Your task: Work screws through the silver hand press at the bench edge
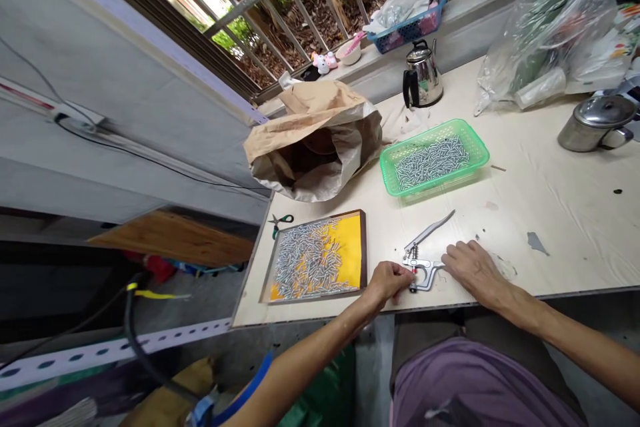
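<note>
Silver snap-fastener pliers (425, 273) lie on the table near its front edge, with a spring, a red part and a black die at the jaw. Their upper handle is raised away at an angle. My left hand (389, 282) is closed in a pinch at the jaw, beside the red part; whatever is between its fingertips is too small to make out. My right hand (475, 271) rests on the table with its fingers curled over the end of the lower handle. Left of my left hand sits a shallow tray (363, 250) with a yellow bottom, holding many small silver metal pins.
A green basket (435, 192) of similar pins stands behind the pliers. Further back are an open brown paper bag (320, 113), a metal kettle (425, 77) and plastic bags (545, 47). Scissors (281, 221) lie by the tray, and a lidded metal cup (595, 127) stands right.
</note>
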The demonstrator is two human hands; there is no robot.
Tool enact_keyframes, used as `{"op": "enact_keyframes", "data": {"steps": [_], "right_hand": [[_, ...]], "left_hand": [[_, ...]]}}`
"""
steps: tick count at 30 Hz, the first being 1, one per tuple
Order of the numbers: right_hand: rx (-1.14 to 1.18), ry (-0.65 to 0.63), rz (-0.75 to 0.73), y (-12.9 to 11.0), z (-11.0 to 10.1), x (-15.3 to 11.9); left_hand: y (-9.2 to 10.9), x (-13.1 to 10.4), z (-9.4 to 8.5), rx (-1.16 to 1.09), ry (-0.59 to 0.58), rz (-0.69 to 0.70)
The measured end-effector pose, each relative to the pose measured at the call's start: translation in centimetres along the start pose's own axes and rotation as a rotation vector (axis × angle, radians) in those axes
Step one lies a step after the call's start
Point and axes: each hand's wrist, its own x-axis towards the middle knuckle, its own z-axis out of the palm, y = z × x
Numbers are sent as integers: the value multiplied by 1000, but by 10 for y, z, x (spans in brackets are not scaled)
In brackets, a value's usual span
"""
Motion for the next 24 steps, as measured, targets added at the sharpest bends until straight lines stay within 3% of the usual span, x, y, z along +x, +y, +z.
{"op": "enact_keyframes", "data": {"steps": [8, 12, 15, 24], "right_hand": [[111, -61, -45, 23, -9, 3], [164, -178, -104, 36, -8, 17], [149, -240, -102, 37, -11, 26], [80, -232, -106, 28, -24, 30]], "left_hand": [[-5, -11, 4, 66, -50, -39], [-8, -18, 7, 60, -46, -40], [-10, -20, 9, 44, -39, -30], [-11, -21, 9, 15, -53, -47]]}}
